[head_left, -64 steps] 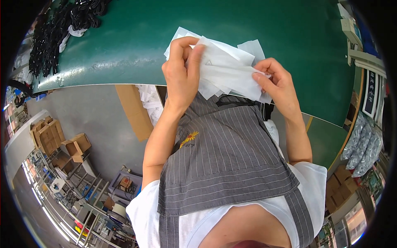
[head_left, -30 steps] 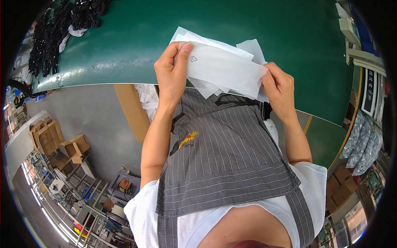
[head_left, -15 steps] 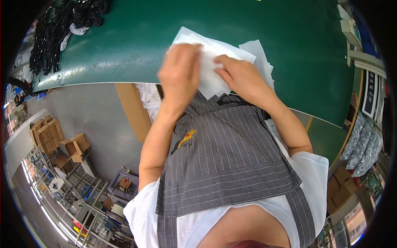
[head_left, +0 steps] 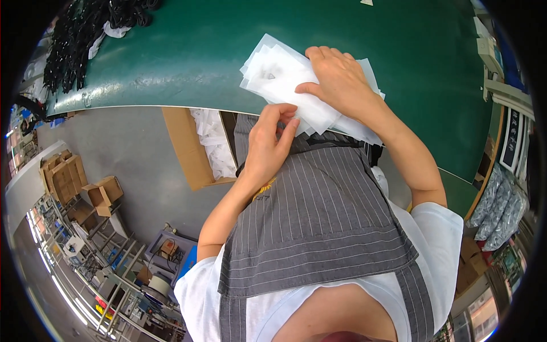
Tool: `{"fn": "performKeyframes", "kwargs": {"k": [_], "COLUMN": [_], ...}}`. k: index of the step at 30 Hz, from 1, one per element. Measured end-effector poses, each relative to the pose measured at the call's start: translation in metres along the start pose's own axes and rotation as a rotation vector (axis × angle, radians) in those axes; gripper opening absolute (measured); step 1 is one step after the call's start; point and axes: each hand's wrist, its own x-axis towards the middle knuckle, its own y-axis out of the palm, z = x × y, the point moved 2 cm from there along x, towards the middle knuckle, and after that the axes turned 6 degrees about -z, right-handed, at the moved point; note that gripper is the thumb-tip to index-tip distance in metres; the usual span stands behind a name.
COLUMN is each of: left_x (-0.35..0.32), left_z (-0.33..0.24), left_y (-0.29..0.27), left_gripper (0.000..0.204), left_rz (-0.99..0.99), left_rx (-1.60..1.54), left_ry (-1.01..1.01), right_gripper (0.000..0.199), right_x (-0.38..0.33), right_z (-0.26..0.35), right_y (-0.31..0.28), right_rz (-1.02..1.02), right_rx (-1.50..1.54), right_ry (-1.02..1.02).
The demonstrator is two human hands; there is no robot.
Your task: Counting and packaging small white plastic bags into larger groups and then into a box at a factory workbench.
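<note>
A loose, fanned stack of thin white translucent sheets or flat bags [head_left: 285,74] lies near the front edge of the green table. On its right part rests my right hand [head_left: 345,82], fingers stretched out and thumb apart, pressing the top layer from above. My left hand [head_left: 268,142] is at the near left edge of the stack, just over the table edge. Its fingers are bent, with thumb and fingertips a little apart, and nothing shows between them. The layers under my right palm are hidden.
Below the table edge on the left stands an open cardboard box [head_left: 185,151] with crumpled white pieces [head_left: 213,142] inside. A heap of black cables [head_left: 71,54] covers the table's far left. Grey plastic-wrapped packs [head_left: 501,208] hang at the right. Cardboard cartons [head_left: 62,179] sit at left.
My left hand has moved off the stack's top, down to its near edge. The right hand has shifted up and lies flatter on the sheets. More of the box shows.
</note>
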Motion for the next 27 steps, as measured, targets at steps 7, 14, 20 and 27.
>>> {"fn": "performKeyframes", "kwargs": {"k": [7, 14, 20, 27], "left_x": [0.011, 0.024, 0.071, 0.092], "left_z": [0.012, 0.015, -0.004, 0.003], "left_y": [0.01, -0.011, 0.016, 0.037], "left_gripper": [0.02, 0.04, 0.057, 0.037], "left_rz": [-0.032, -0.374, -0.064, -0.089], "left_rx": [-0.169, -0.532, -0.898, -0.998], "left_ry": [-0.003, -0.082, -0.23, -0.331], "right_gripper": [0.035, 0.039, 0.048, 0.058], "right_x": [0.002, 0.002, -0.003, -0.026], "right_z": [-0.002, -0.03, -0.039, -0.039], "right_y": [0.02, 0.005, 0.003, -0.023], "right_rz": [0.098, -0.002, -0.103, -0.31], "right_rx": [0.146, 0.678, 0.971, 0.743], "right_ry": [-0.09, 0.142, 0.23, 0.138]}}
